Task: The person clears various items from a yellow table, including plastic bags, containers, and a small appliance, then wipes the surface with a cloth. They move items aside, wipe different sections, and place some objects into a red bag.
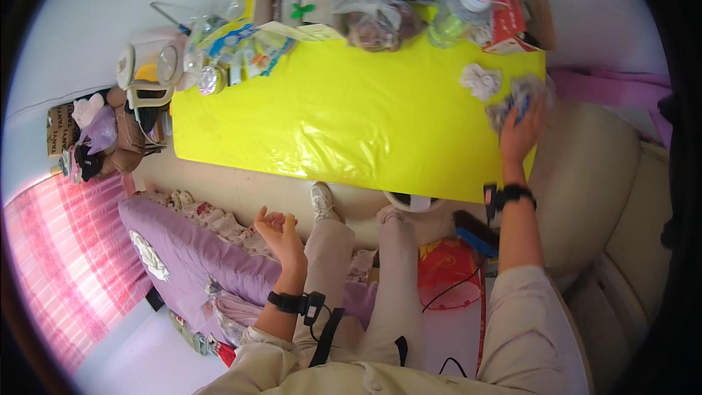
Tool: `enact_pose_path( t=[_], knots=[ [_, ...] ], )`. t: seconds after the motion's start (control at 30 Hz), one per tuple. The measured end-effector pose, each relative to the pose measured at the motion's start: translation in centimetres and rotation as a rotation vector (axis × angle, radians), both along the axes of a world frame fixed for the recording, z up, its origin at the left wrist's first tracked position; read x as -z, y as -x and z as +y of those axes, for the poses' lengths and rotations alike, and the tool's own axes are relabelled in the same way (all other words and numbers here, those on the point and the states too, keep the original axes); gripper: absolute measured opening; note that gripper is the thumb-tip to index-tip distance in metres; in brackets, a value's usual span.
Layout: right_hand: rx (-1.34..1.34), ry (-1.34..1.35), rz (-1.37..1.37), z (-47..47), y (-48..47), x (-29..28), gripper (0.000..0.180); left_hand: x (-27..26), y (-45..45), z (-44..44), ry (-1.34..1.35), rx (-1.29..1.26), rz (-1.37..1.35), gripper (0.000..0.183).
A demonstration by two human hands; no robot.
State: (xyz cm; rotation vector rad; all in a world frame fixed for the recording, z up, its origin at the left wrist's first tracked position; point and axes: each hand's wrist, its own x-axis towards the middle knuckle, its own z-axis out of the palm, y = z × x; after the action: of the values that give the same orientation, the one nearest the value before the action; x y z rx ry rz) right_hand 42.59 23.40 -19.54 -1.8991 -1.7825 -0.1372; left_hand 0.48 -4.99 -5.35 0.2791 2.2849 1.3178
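Note:
A yellow plastic-covered table (329, 115) stretches across the view before me. At its right end, my right hand (521, 131) grips a crumpled grey and blue bundle (518, 101); motion blur hides whether it is cloth or thin plastic. Just left of that bundle lies a wadded white piece (480, 81), possibly tissue or a bag. My left hand (279, 230) hangs in the air short of the table's near edge, above my lap and the bed, palm up with loosely curled fingers and holding nothing. Both wrists wear black straps with small devices.
Along the back stand a clear bottle (452, 16), a red carton (515, 22), a tied plastic bag (375, 24) and a box (299, 8). Packets (249, 57) and a white appliance (148, 85) occupy the left. A bin (414, 201) and a blue brush (476, 236) sit below the front edge.

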Motion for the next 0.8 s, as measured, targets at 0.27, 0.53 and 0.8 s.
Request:
enact_pose_path(
  t=[0.27,0.53,0.8],
  knots=[
    [-0.019,0.259,0.017,-17.6,18.3,-2.5,0.063,0.2,9.2,-6.3,-0.02,-0.024,-0.06,0.059],
    [-0.455,0.338,0.109,-15.9,47.6,-2.8,0.071,-1.0,22.1,-15.8,-0.015,-0.173,-0.002,0.06],
    [-0.822,0.323,0.185,-17.4,77.9,-1.9,0.072,-2.1,32.5,-25.8,0.013,-0.446,0.025,0.058]
  ],
)
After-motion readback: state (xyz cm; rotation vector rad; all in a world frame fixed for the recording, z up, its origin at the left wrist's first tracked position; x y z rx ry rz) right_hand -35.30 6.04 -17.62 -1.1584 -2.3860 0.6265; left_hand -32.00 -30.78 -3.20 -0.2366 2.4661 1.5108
